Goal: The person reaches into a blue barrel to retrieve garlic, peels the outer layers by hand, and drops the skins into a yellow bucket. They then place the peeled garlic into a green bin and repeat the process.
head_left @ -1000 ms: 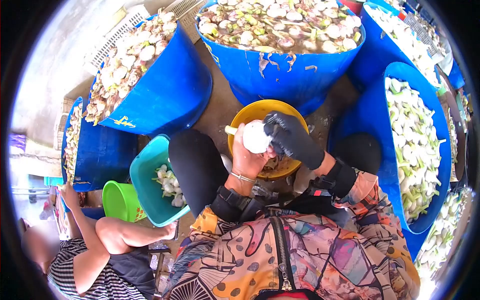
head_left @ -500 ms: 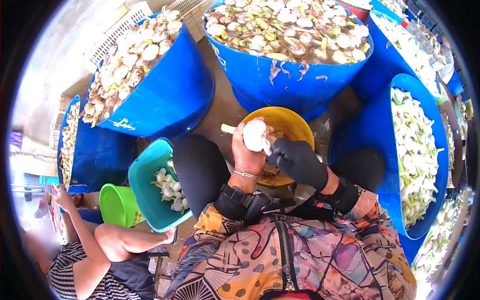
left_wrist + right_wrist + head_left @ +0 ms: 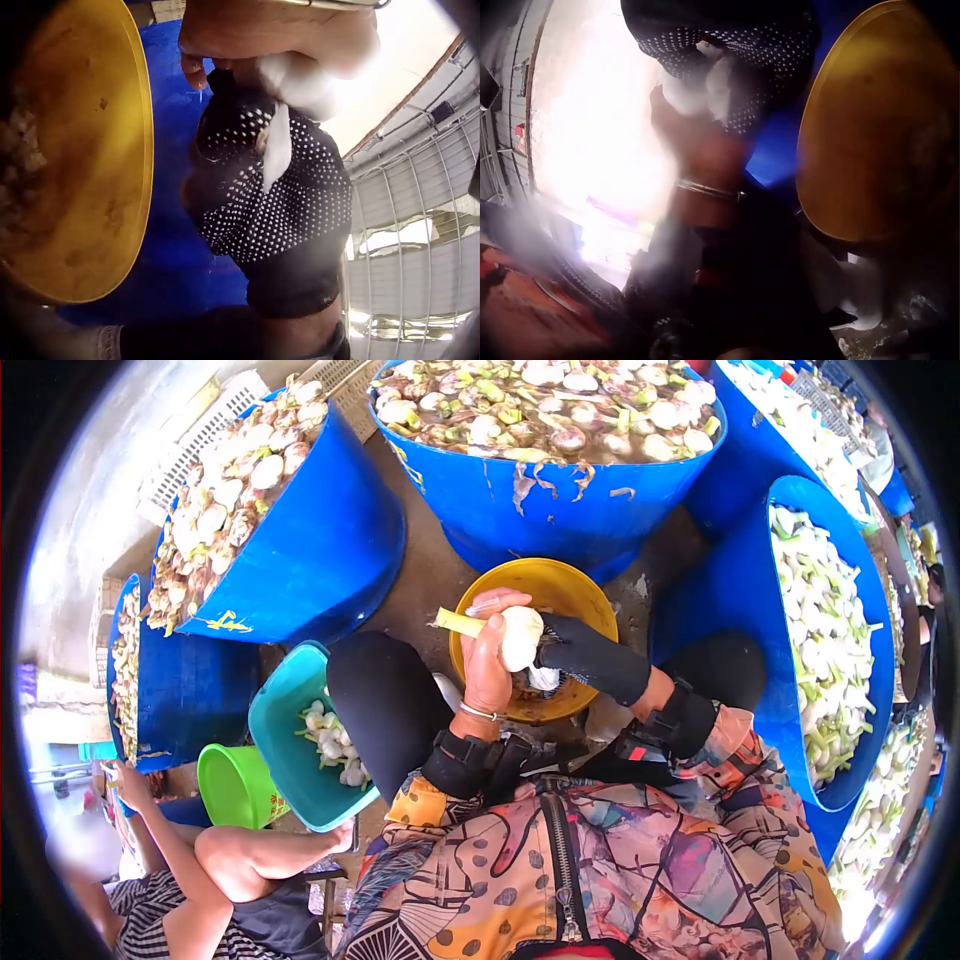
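Observation:
My bare left hand (image 3: 486,675), with a bracelet at the wrist, grips a white garlic bulb (image 3: 521,638) whose pale green stem sticks out to the left. Close against the bulb's right side is my right hand (image 3: 597,660) in a black glove, dotted white in the left wrist view. A white flap of garlic skin (image 3: 277,150) hangs at the curled gloved fingers, which pinch it. In the right wrist view the bulb (image 3: 684,96) is blurred between both hands. Below them stands a yellow tub (image 3: 582,705) with scraps in its bottom.
Large blue barrels (image 3: 540,510) of garlic stand ahead, to the left and to the right. A teal basin (image 3: 275,705) with peeled bulbs sits beside my left knee, next to a green bucket (image 3: 225,785). Another person (image 3: 200,890) sits at the lower left.
The bulb has turned in my left hand, its stem tilting more. My gloved hand has shifted along its right side, and a white skin flap now hangs below the bulb.

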Motion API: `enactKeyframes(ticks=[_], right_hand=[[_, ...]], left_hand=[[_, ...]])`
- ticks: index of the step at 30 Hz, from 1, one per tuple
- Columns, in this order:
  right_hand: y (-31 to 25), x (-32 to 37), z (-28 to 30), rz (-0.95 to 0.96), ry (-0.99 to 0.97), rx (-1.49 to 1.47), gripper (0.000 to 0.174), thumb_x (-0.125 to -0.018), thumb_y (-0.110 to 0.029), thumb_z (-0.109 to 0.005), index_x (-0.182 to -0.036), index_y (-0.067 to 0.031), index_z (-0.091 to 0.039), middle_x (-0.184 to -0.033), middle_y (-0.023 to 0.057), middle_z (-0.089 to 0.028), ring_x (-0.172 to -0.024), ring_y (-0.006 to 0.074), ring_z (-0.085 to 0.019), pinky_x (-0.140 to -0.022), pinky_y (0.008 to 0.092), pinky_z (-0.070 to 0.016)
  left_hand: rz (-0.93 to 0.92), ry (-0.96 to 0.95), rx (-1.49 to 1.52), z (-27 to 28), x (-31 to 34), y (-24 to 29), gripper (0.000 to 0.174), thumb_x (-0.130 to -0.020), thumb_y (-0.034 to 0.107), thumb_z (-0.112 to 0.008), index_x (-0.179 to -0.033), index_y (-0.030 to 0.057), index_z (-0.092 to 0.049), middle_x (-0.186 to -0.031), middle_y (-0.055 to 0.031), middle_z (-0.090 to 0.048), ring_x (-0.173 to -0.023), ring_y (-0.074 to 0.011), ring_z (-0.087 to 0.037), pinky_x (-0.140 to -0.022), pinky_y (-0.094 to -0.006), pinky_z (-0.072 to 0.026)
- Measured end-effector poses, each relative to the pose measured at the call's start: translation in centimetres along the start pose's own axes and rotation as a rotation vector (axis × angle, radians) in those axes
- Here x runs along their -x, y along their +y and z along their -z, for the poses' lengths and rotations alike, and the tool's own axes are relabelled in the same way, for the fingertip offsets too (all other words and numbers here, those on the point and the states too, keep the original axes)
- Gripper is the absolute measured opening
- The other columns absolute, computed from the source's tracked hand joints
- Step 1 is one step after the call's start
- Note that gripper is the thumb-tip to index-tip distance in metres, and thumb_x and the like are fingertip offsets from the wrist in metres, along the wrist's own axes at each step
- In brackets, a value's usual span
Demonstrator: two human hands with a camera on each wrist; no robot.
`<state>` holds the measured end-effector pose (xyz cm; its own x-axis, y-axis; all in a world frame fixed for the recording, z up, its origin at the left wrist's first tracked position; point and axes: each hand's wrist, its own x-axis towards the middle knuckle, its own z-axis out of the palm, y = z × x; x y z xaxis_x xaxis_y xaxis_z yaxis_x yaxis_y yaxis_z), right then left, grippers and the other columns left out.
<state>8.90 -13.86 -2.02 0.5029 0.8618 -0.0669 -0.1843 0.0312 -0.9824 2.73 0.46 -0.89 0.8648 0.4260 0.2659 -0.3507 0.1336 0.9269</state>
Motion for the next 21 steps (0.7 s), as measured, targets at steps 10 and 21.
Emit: enactKeyframes(ticks=[10,21], right_hand=[[0.3,0.7,-0.5,0.106,0.194,0.150,0.020,-0.087,-0.011,-0.054,-0.101,0.0003,-0.061,-0.088,0.0133,-0.065,-0.080,0.0243,-0.062,-0.074,0.0350,-0.0495],[-3.8,1.2,0.2,0.250,0.249,1.277,0.039,-0.078,-0.031,-0.065,-0.105,-0.0038,-0.061,-0.092,0.0193,-0.064,-0.085,0.0356,-0.061,-0.074,0.0410,-0.0493]], left_hand=[[0.293,0.067,0.247,-0.4,0.2,-0.2,0.036,-0.090,0.025,-0.040,-0.097,-0.0026,-0.062,-0.088,-0.0100,-0.061,-0.085,-0.0217,-0.060,-0.079,-0.0317,-0.0475],[0.301,0.252,0.167,0.8,0.2,-0.3,0.033,-0.093,0.027,-0.047,-0.101,-0.0013,-0.061,-0.089,-0.0082,-0.063,-0.080,-0.0147,-0.059,-0.071,-0.0267,-0.0477]])
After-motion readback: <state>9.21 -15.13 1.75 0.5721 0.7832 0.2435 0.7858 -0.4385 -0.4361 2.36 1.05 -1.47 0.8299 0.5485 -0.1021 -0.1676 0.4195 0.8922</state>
